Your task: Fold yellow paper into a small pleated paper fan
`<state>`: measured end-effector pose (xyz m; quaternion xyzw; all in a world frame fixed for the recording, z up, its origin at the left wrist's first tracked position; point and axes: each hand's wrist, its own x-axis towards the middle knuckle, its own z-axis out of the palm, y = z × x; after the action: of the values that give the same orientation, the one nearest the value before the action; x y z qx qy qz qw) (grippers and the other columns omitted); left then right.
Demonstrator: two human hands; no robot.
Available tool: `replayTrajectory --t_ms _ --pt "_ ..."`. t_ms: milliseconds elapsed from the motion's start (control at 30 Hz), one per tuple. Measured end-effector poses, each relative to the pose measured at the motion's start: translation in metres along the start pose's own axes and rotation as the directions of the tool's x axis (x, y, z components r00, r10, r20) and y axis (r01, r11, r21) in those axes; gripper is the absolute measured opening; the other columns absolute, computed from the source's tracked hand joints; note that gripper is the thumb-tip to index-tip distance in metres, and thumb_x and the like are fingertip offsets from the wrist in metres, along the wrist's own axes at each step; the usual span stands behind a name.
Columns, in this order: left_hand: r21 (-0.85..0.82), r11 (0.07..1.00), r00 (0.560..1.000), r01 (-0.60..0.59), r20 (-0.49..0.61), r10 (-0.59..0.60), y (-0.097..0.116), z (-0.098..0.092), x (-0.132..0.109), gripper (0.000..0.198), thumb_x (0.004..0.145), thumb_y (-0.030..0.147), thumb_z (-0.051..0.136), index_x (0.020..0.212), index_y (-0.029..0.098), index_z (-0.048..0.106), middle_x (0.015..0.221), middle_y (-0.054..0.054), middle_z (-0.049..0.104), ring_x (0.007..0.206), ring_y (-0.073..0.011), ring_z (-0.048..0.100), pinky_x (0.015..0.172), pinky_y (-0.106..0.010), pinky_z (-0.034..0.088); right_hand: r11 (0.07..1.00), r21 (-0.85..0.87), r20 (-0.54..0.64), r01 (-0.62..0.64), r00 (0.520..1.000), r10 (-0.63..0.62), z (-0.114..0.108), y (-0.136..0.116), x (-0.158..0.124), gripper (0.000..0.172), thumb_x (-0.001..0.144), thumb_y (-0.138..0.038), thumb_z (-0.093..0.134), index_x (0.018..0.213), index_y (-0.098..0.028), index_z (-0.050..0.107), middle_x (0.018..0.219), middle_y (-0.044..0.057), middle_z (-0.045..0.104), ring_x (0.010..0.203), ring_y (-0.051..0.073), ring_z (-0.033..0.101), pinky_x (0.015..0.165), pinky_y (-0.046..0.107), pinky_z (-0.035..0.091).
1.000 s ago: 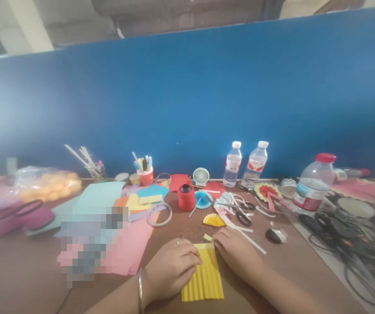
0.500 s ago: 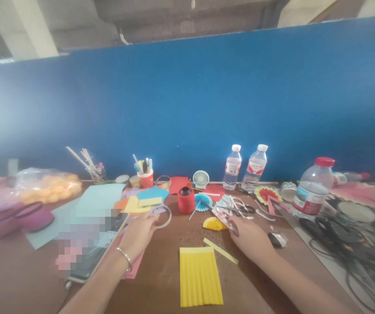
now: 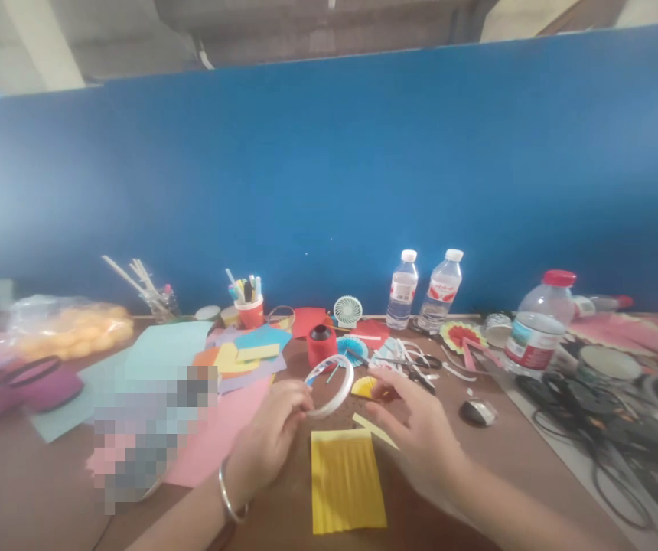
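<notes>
A nearly used-up roll of white tape (image 3: 340,394) stands on edge in the fingers of my left hand (image 3: 275,421), above the brown table. My right hand (image 3: 415,421) hovers just to its right, fingers apart and holding nothing. Between my forearms lies a pleated sheet of yellow paper (image 3: 349,482). A narrow pale yellow strip (image 3: 372,428) rests past its far edge, partly behind my right hand. Beyond my right fingertips is a small folded yellow paper fan (image 3: 363,387). Black-handled scissors (image 3: 421,379) lie among white paper strips behind that hand.
At the back stand a red thread spool (image 3: 321,346), a small fan (image 3: 348,311), a pen cup (image 3: 249,312) and two water bottles (image 3: 402,291). Coloured paper (image 3: 214,436) spreads on the left. A large red-capped bottle (image 3: 541,325) and black cables (image 3: 581,428) are on the right.
My left hand has brought the tape roll right, toward the middle. My right hand has come away from the scissors and strips, moving nearer, and its fingers have spread.
</notes>
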<state>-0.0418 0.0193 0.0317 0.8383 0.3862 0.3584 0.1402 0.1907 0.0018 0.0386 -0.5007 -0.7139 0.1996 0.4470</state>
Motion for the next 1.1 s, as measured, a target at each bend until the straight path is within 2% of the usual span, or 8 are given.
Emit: replayTrajectory --t_ms 100,267,367,567,767,933,1033,1100 --pt "0.065 0.996 0.998 -0.06 -0.031 0.062 0.011 0.004 -0.002 0.014 0.084 0.016 0.033 0.085 0.02 0.046 0.093 -0.006 0.052 0.103 -0.0199 0.042 0.089 -0.038 0.034 0.977 0.206 0.017 -0.058 0.998 0.055 0.003 -0.02 0.003 0.038 0.072 -0.029 0.058 0.109 -0.022 0.052 0.095 0.005 0.062 0.086 0.019 0.058 0.076 0.034 0.047" --pt "0.237 0.959 0.988 -0.154 0.065 0.142 0.024 0.002 0.001 0.02 0.08 0.008 0.032 0.092 0.02 0.043 0.097 -0.005 0.054 0.099 -0.0188 0.046 0.094 -0.043 0.026 0.937 0.338 -0.012 -0.089 0.995 0.099 0.011 -0.03 0.015 0.024 0.073 -0.029 0.057 0.095 -0.021 0.061 0.088 0.004 0.065 0.079 0.018 0.06 0.07 0.032 0.049" --pt "0.283 0.948 0.987 -0.144 0.107 0.118 0.032 -0.005 0.016 0.017 0.076 0.009 0.032 0.084 0.019 0.043 0.077 -0.002 0.053 0.073 -0.0161 0.049 0.074 -0.034 0.038 0.922 0.374 0.003 -0.103 0.994 0.11 0.011 -0.035 0.032 0.017 0.073 -0.029 0.055 0.085 -0.02 0.063 0.083 0.003 0.066 0.073 0.017 0.06 0.067 0.03 0.048" --pt "0.319 0.947 0.978 -0.039 0.205 -0.028 0.065 -0.035 0.069 0.015 0.076 0.012 0.032 0.08 0.019 0.045 0.063 0.002 0.047 0.053 -0.0117 0.041 0.055 -0.025 0.032 0.833 0.534 0.054 -0.142 0.99 0.134 -0.008 -0.036 0.07 0.013 0.072 -0.028 0.055 0.076 -0.016 0.056 0.069 -0.001 0.057 0.062 0.011 0.052 0.056 0.023 0.043" --pt "0.109 0.979 0.943 0.174 0.27 -0.197 0.072 -0.041 0.092 0.027 0.083 0.037 0.033 0.083 0.018 0.053 0.06 0.003 0.053 0.05 -0.0104 0.045 0.049 -0.023 0.03 0.845 0.513 0.028 -0.152 0.987 0.161 -0.034 -0.028 0.07 0.014 0.077 -0.03 0.048 0.069 -0.018 0.047 0.062 -0.004 0.05 0.056 0.009 0.047 0.053 0.021 0.038" --pt "-0.29 0.827 0.778 0.481 0.576 -0.251 0.035 -0.03 0.095 0.042 0.083 0.043 0.028 0.075 0.013 0.057 0.048 0.001 0.053 0.035 -0.006 0.031 0.04 -0.02 0.025 0.867 0.49 -0.108 -0.085 0.982 0.157 -0.058 -0.026 0.069 0.016 0.077 -0.033 0.049 0.072 -0.019 0.045 0.07 -0.001 0.053 0.063 0.012 0.052 0.063 0.028 0.043" --pt "-0.458 0.72 0.8 0.522 0.555 -0.227 0.026 -0.029 0.095 0.035 0.082 0.038 0.034 0.074 0.011 0.056 0.05 0.0 0.054 0.035 -0.0045 0.026 0.04 -0.02 0.022 0.847 0.529 -0.173 -0.056 0.97 0.172 -0.065 -0.021 0.074 0.017 0.074 -0.033 0.053 0.072 -0.018 0.046 0.069 0.0 0.052 0.061 0.012 0.051 0.062 0.028 0.045" --pt "-0.446 0.749 0.839 0.49 0.474 -0.268 0.029 -0.032 0.095 0.026 0.078 0.034 0.043 0.071 0.012 0.055 0.057 -0.002 0.058 0.04 -0.0053 0.035 0.042 -0.019 0.026 0.839 0.539 -0.184 -0.069 0.963 0.197 -0.066 -0.018 0.076 0.017 0.073 -0.032 0.055 0.073 -0.018 0.047 0.068 0.0 0.052 0.061 0.012 0.053 0.059 0.028 0.045"
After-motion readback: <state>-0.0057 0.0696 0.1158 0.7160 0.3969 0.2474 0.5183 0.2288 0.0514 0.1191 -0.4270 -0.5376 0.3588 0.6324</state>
